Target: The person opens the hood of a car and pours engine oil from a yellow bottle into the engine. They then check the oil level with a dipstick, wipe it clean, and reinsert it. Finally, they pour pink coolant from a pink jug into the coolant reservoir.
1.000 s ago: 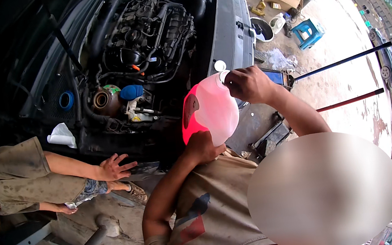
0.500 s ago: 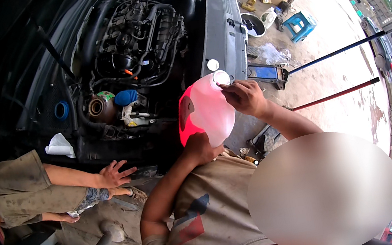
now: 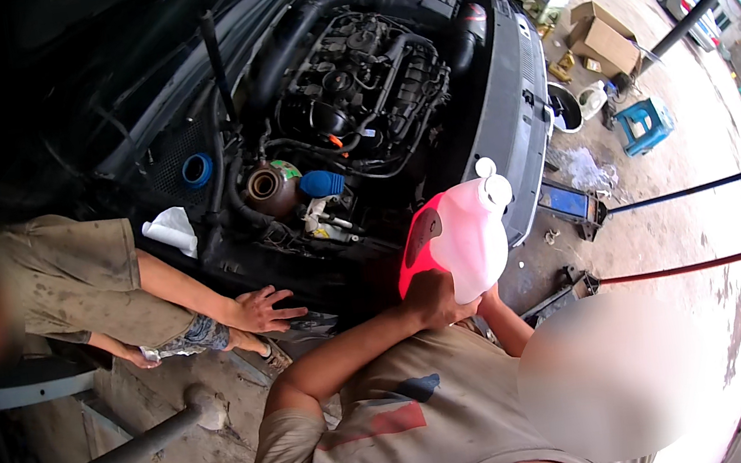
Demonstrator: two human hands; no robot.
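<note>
A translucent plastic jug with pink-red liquid stands nearly upright in front of me, at the car's front corner. My left hand is closed around its lower left side. Against its lower right side rests my right hand; the jug hides most of those fingers. The jug's white mouth is at the top, and a small white round cap shows just beyond it. In the engine bay, a brownish round reservoir has its neck uncovered. A blue ring-shaped cap lies to its left.
A co-worker's hand spreads over the car's edge at left. White paper lies near the reservoir, beside a blue-capped part. Past the engine are a blue floor jack, blue stool and cardboard box.
My right hand has left the jug's mouth and moved down to its lower side. My left hand keeps its hold. The view has shifted, so the scene sits further right and lower.
</note>
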